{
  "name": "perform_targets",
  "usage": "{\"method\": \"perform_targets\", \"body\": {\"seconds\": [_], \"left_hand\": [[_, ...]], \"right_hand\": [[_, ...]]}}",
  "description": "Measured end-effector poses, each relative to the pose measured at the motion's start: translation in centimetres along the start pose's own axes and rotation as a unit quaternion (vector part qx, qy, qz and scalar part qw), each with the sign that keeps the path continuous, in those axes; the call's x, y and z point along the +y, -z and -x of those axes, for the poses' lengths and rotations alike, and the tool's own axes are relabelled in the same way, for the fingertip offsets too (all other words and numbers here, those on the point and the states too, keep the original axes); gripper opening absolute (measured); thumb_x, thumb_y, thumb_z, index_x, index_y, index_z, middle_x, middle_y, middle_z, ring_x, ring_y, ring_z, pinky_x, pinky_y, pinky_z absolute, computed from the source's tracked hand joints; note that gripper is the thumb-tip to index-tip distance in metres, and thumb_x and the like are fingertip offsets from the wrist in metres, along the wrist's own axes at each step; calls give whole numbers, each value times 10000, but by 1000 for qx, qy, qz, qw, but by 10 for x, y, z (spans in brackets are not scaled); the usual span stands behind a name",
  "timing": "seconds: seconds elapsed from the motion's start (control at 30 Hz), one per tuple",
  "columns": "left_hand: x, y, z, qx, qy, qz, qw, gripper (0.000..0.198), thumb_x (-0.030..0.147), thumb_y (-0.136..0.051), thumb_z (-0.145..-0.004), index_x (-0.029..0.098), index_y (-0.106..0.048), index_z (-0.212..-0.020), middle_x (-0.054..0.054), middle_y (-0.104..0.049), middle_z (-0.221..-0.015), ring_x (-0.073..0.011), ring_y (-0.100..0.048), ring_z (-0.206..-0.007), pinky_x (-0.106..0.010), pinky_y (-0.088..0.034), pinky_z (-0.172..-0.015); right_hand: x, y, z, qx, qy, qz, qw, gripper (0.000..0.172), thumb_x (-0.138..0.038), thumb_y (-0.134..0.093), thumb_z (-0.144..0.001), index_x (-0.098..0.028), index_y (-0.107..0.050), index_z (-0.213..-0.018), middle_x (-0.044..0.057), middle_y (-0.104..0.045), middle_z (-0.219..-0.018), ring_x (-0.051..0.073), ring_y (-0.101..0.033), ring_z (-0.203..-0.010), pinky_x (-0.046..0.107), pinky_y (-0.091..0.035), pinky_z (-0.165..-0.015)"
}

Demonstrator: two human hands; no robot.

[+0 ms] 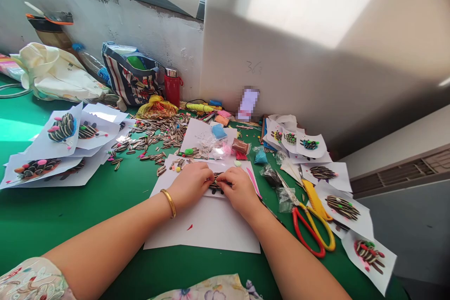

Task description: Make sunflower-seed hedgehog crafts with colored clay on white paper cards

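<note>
My left hand (194, 183), with a gold bangle at the wrist, bends its fingers into a pinch over a small figure of striped sunflower seeds (215, 185). From the other side my right hand (240, 191) pinches at the same figure. The fingertips cover most of it, so whatever is between them is too small to make out. Dark dots show along the figure's lower edge. It lies on a white paper card (165, 182), above a larger white sheet (207, 227) with a small red scrap on it.
Loose sunflower seeds (163, 133) spread behind my left hand. Bags of coloured clay (241, 146) lie behind the card. Red-and-yellow scissors (312, 227) rest right of my right hand. Finished seed cards (342, 207) line the right edge; more cards (56, 138) pile at left. A red flask (172, 88) stands behind.
</note>
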State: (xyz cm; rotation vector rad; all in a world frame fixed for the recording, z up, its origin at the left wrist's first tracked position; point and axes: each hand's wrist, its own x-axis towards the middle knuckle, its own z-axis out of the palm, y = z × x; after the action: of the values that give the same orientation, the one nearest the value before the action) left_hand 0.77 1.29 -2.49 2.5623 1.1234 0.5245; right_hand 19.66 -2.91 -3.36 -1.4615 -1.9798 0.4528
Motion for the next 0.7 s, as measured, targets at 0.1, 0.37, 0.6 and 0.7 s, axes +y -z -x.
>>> {"method": "perform_targets", "body": {"seconds": [0.1,0.37,0.6,0.7], "left_hand": [[-1,0,0,3,-1,3,1000,141,153,-584,-854,189,-709,-800,-57,-656,-826,-210,-592,-808,-320,-410,-717],[-2,3,1,19,7,21,1000,121,156,-588,-835,202,-698,-815,-51,-649,-854,-220,-588,-857,-330,-425,-758],[1,7,0,30,20,28,999,144,156,-547,-845,201,-683,-822,-48,-648,-858,-212,-582,-857,-327,-427,-763],[2,6,1,27,16,28,999,150,170,-539,-859,196,-682,-822,-48,-648,-855,-209,-580,-856,-330,-426,-761]], "right_hand": [[0,0,0,4,5,-2,1000,120,-171,-702,-845,-274,-745,-888,15,-680,-851,207,-584,-889,340,-440,-800],[28,30,-5,95,-38,79,992,178,-227,-558,-917,-235,-729,-967,62,-696,-973,233,-590,-955,378,-439,-866],[38,29,-7,-10,-102,199,975,423,-104,-473,-873,-317,-707,-1155,53,-640,-1218,260,-538,-1109,417,-401,-902],[35,25,-7,-18,-105,214,971,421,-106,-477,-869,-316,-707,-1153,55,-631,-1240,264,-518,-1142,419,-386,-916]]}}
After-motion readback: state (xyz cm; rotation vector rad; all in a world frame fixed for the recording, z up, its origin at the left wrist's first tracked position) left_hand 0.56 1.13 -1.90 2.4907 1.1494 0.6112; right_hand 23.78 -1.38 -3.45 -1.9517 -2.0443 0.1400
